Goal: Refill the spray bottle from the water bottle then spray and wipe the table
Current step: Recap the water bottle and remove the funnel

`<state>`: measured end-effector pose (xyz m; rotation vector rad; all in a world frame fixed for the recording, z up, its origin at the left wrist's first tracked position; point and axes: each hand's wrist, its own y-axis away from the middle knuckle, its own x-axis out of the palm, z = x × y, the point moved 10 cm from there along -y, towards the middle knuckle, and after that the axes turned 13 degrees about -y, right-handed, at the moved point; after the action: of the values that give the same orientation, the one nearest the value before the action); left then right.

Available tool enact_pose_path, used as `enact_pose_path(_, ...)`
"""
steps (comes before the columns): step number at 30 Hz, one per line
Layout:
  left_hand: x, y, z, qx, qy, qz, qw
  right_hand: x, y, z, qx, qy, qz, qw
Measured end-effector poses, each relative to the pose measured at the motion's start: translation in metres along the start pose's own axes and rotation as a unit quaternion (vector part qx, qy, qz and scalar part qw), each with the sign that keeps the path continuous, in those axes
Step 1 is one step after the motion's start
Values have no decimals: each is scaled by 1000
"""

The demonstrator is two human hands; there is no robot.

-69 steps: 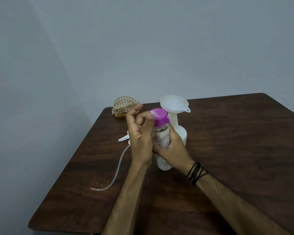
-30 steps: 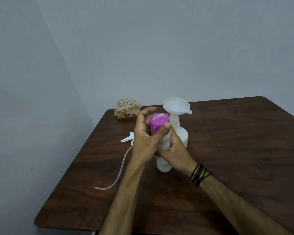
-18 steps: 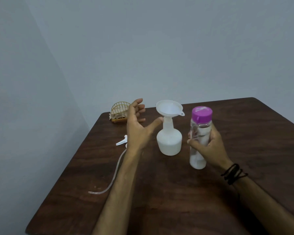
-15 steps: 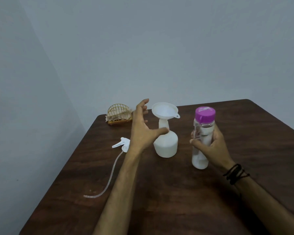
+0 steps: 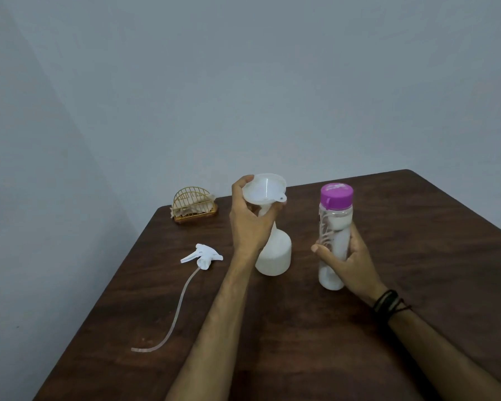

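A white spray bottle [image 5: 275, 256] stands open-necked near the middle of the dark wooden table [image 5: 330, 328]. A white funnel [image 5: 265, 189] sits tilted above its neck, gripped by my left hand [image 5: 250, 224] around the rim and spout. To the right, my right hand [image 5: 347, 261] holds a clear water bottle [image 5: 334, 235] upright on the table. Its purple cap [image 5: 336, 195] is on. The spray head [image 5: 202, 256] with its long tube lies on the table to the left.
A gold wire napkin holder [image 5: 193, 205] with napkins stands at the table's back left corner. The table's left edge runs close beside the spray head's tube [image 5: 174, 316]. Grey walls rise behind and to the left.
My right hand carried the capped water bottle to the right and stood it on the table. My left hand let go of the cap, reached over and took hold of the funnel.
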<state>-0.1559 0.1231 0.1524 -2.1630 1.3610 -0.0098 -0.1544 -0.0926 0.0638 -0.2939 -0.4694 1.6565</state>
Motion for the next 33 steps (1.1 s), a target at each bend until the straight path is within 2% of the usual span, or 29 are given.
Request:
enact_pose_path(6, 12, -11, -59, 64, 11, 22, 998, -47, -11, 1, 3, 28, -74, 997)
enact_pose_path(11, 50, -25, -82, 62, -33, 80, 994, -91, -14, 7, 2, 56, -118, 991)
enact_pose_path(18, 120, -11, -60, 64, -178, 189, 964, -140, -21, 13, 10, 120, -145, 982)
enact_pose_path(21, 139, -5, -41, 33, -185, 190, 964, -148, -24, 13, 12, 132, -141, 981)
enact_pose_path(26, 173, 6, -22, 62, -300, 179, 935, -153, -22, 2, 18, 123, -149, 981)
enact_pose_path(33, 208, 23, 12, 51, -342, 205, 915, -163, -20, -23, 59, 111, -169, 978)
